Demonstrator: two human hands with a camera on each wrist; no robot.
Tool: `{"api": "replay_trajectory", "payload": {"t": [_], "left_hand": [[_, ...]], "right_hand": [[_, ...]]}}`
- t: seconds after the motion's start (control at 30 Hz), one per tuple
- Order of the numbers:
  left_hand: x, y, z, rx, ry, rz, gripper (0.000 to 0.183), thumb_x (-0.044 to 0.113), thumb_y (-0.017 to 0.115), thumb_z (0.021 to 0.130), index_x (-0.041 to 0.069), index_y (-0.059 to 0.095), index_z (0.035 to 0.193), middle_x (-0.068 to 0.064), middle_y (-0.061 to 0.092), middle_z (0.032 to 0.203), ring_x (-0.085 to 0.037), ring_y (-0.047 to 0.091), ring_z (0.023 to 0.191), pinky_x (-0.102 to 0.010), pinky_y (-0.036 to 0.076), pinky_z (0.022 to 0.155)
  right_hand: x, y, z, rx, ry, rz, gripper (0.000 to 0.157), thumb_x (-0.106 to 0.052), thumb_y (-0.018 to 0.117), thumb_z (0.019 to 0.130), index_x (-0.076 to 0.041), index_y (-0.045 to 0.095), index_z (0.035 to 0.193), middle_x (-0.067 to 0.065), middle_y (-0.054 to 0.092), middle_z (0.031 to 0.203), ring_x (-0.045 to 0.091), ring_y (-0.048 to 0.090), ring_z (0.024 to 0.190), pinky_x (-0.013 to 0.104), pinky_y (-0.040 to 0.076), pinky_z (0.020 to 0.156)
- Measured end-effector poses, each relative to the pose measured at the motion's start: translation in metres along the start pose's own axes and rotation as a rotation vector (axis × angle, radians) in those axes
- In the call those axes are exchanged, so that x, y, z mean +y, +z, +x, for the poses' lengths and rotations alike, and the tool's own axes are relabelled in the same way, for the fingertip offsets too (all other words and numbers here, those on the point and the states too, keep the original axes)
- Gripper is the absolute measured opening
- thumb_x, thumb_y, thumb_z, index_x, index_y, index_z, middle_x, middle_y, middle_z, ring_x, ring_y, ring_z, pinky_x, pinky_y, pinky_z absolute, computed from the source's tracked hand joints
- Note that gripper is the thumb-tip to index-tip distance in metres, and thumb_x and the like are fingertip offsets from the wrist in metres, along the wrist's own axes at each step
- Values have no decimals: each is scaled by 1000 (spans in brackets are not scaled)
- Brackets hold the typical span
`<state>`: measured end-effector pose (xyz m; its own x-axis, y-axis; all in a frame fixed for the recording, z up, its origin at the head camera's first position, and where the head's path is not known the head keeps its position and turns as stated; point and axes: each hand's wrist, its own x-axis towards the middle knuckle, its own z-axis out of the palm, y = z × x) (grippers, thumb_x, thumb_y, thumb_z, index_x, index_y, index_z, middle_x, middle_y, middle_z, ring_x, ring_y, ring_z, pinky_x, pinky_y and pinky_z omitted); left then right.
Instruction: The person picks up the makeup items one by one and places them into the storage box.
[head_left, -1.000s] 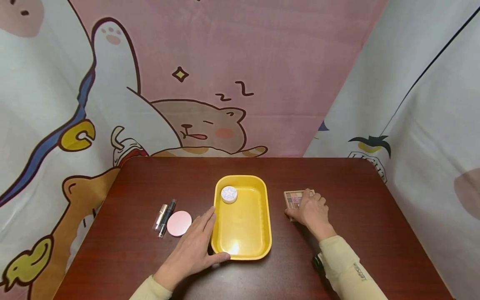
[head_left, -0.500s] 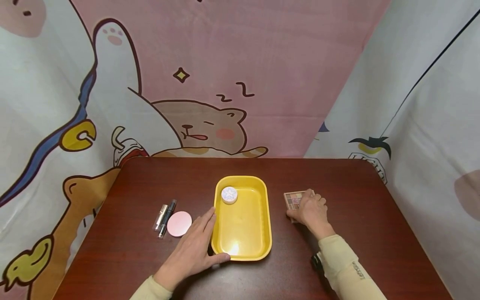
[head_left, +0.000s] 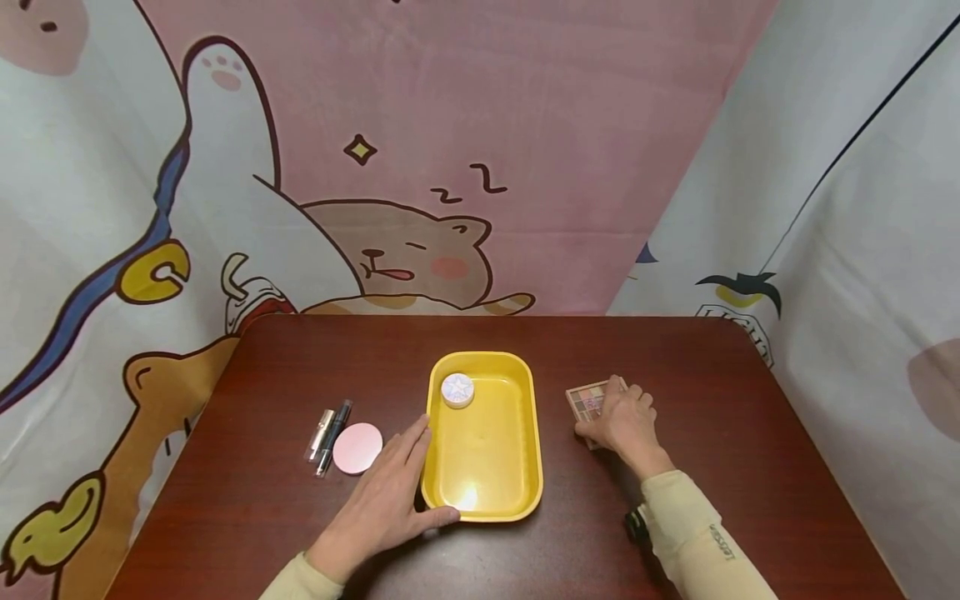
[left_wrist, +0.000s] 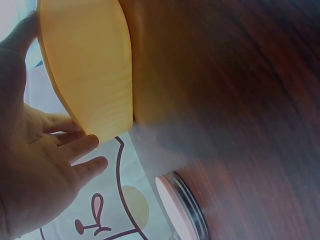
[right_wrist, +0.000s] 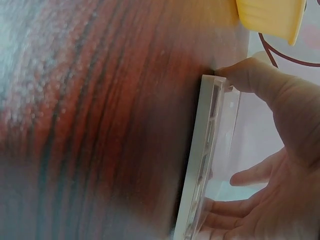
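My right hand (head_left: 625,421) pinches an eyeshadow palette (head_left: 585,402), thumb at its near-left side and fingers at its far edge. In the right wrist view the palette (right_wrist: 200,145) shows edge-on, low over the table, its pans under a clear cover. My left hand (head_left: 386,496) lies against a yellow tray (head_left: 487,454), straight fingers along the left rim and thumb at the near rim. Inside the tray's far-left corner sits a small round case (head_left: 457,390) with a star on its lid.
Left of the tray, by my left fingers, lies a pink round compact (head_left: 357,448). Beside it are a dark slim tube (head_left: 334,437) and a silvery tube (head_left: 321,433). The brown table (head_left: 675,350) ends at a printed curtain (head_left: 570,167).
The palette has turned slightly counterclockwise under my right hand, its near corner shifting right. My left hand, the tray and the other items stay where they were.
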<state>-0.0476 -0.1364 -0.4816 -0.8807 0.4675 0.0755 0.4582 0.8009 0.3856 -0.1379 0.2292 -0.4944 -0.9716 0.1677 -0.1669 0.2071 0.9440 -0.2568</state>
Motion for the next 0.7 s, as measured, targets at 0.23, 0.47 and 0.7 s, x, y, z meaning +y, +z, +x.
{"api": "replay_trajectory", "payload": {"t": [0.23, 0.47, 0.7], "left_hand": [[0, -2, 0, 1, 5, -4, 120, 73, 76, 78, -1, 31, 160, -15, 26, 169, -33, 38, 149, -49, 33, 122], [-1, -1, -1, 10, 7, 0, 118, 73, 76, 78, -2, 33, 159, -16, 27, 169, -34, 38, 149, -49, 34, 121], [-1, 0, -1, 5, 6, 2, 118, 73, 75, 78, -2, 33, 159, -15, 26, 169, -33, 38, 149, -49, 33, 122]], "right_hand": [[-1, -2, 0, 36, -24, 26, 87, -38, 88, 66, 9, 47, 126, 30, 50, 102, 50, 49, 100, 64, 46, 87], [-2, -5, -2, 71, -90, 34, 81, -38, 88, 66, 7, 51, 123, 30, 52, 103, 49, 49, 100, 62, 46, 83], [-4, -8, -4, 101, -138, 23, 78, -37, 87, 65, 5, 53, 122, 29, 53, 104, 48, 51, 97, 61, 47, 80]]}}
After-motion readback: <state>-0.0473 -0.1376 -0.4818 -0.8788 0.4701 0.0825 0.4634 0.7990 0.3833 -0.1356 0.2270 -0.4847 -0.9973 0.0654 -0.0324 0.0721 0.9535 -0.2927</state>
